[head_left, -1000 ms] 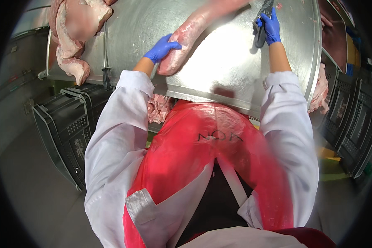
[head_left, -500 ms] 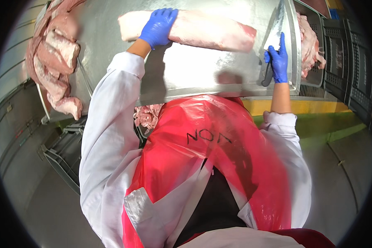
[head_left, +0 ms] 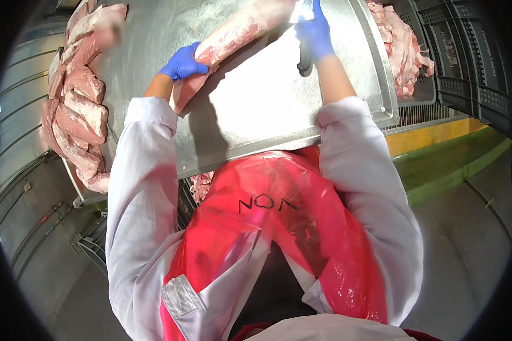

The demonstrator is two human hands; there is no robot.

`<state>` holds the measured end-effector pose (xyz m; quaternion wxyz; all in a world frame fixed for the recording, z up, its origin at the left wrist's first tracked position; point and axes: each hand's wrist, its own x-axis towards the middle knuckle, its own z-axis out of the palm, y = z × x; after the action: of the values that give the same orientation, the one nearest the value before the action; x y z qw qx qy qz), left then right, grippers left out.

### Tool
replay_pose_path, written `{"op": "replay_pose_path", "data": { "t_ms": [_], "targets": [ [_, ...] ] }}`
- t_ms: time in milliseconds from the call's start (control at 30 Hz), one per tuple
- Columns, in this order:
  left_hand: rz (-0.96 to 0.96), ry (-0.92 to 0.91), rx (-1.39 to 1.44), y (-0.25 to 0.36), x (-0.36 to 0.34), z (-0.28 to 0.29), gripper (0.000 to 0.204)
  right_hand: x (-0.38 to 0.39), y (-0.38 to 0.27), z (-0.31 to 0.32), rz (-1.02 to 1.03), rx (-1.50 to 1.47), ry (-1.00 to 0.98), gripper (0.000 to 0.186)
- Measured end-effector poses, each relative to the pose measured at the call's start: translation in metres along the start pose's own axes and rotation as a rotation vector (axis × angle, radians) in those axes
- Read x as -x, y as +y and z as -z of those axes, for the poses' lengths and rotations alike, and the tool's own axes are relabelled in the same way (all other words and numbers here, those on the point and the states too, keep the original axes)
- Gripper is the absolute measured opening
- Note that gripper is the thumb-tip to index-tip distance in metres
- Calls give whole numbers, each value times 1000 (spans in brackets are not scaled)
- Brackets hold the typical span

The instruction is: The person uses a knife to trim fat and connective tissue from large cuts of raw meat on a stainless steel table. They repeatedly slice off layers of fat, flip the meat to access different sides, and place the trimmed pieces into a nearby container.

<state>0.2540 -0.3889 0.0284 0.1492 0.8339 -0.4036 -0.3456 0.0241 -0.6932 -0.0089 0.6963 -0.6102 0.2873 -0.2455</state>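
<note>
A long pale-pink slab of meat [head_left: 239, 31] lies slantwise on the metal worktop [head_left: 267, 108], its far end running up to the top of the view. My left hand [head_left: 186, 62], in a blue glove, is closed around the meat near its lower left end. In my right hand [head_left: 317, 35], also gloved in blue, is a knife [head_left: 305, 59] with a dark handle. The index finger stretches forward along the knife. Glare washes out the blade, close to the meat's far end; whether they touch I cannot tell.
Several cuts of meat [head_left: 85, 108] are heaped left of the worktop. Pale trimmings [head_left: 403, 51] fill a container at its right edge, with dark plastic crates [head_left: 458, 62] beyond. Below the front edge, more scraps [head_left: 202, 184] show beside my red apron [head_left: 267, 187].
The meat has turned from nearly crosswise to a steep slant. My left hand has shifted to its near left end, while my right hand has brought the knife leftward and away from me.
</note>
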Motion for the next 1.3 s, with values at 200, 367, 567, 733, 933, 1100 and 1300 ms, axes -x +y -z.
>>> {"op": "replay_pose_path", "data": {
  "t_ms": [200, 367, 567, 733, 933, 1100, 1300],
  "targets": [
    [-18, 7, 24, -13, -4, -6, 83, -3, -7, 2, -260, 45, -125, 83],
    [22, 25, 57, -1, 2, -4, 81, 89, 5, 9, -230, -17, -198, 82],
    [-19, 18, 39, -11, -8, -10, 80, -14, -12, 5, -240, 40, -97, 80],
    [7, 26, 63, -3, -2, -3, 80, 93, -2, -3, -229, 32, -173, 77],
    [-11, 31, 45, -8, -6, -10, 78, 7, -20, -13, -246, 57, -173, 80],
    [36, 72, -3, 10, 9, -5, 77, 90, 19, -13, -124, 31, -200, 79],
    [50, -4, 145, 14, 2, -1, 76, 54, -19, -22, -278, 75, -234, 82]
  ]
}}
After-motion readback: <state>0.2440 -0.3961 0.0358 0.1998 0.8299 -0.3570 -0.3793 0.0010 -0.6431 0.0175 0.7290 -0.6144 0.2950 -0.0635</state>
